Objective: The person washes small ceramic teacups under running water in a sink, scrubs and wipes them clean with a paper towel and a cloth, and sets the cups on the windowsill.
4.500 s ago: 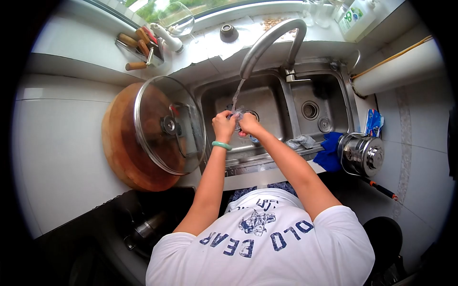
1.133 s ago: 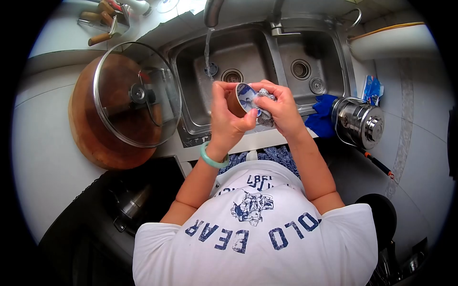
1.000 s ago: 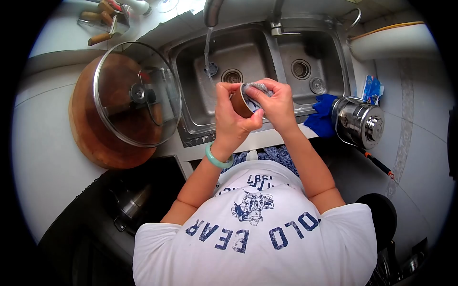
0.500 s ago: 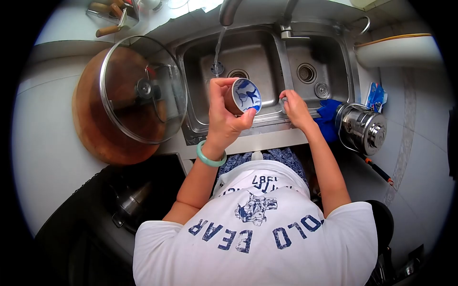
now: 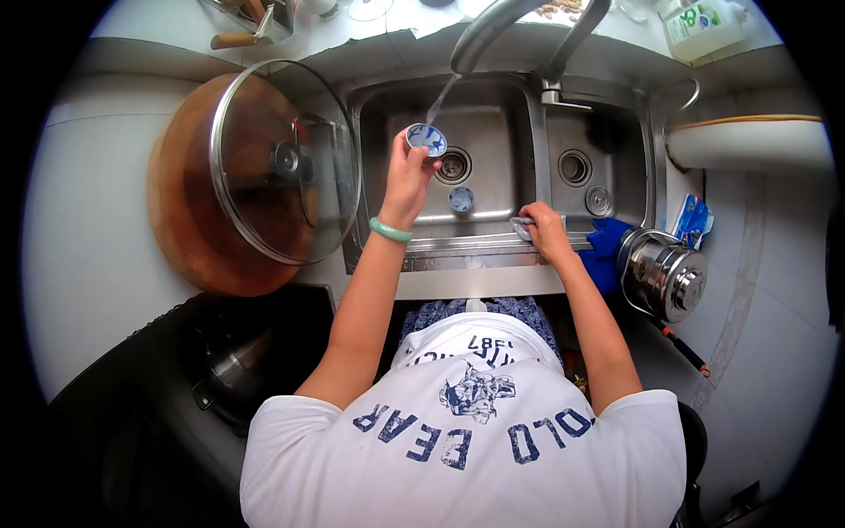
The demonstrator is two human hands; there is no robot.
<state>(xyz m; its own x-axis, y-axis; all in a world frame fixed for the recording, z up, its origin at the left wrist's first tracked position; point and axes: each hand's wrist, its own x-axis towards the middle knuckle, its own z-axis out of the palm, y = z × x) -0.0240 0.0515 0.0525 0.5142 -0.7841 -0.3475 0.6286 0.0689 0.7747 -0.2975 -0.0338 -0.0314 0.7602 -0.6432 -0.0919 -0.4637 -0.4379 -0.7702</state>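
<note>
My left hand (image 5: pixel 412 172), a green bangle at its wrist, grips a small blue-and-white cup (image 5: pixel 427 139) whose patterned inside faces me. The cup is just below the thin stream of water (image 5: pixel 443 99) from the faucet (image 5: pixel 475 46), over the left sink basin (image 5: pixel 497 114). At the basin's front right, my right hand (image 5: pixel 549 232) is closed on a crumpled greyish-white piece (image 5: pixel 521 227), perhaps a cloth or scrubber. A small round blue-and-white thing (image 5: pixel 461 199), which looks like another cup, sits on the basin floor in front of the drain (image 5: pixel 454 165).
Left of the sink, a glass lid (image 5: pixel 242 167) leans against a round wooden board (image 5: pixel 180 202). To the right are a second basin (image 5: pixel 607 132), blue gloves (image 5: pixel 606 255) and a steel pot (image 5: pixel 673 277). A soap bottle (image 5: pixel 701 29) stands at the back right.
My left hand has moved the cup away from me, up to the falling water. The small round thing in the basin now shows. My view has shifted; my right hand stays near the sink's front edge.
</note>
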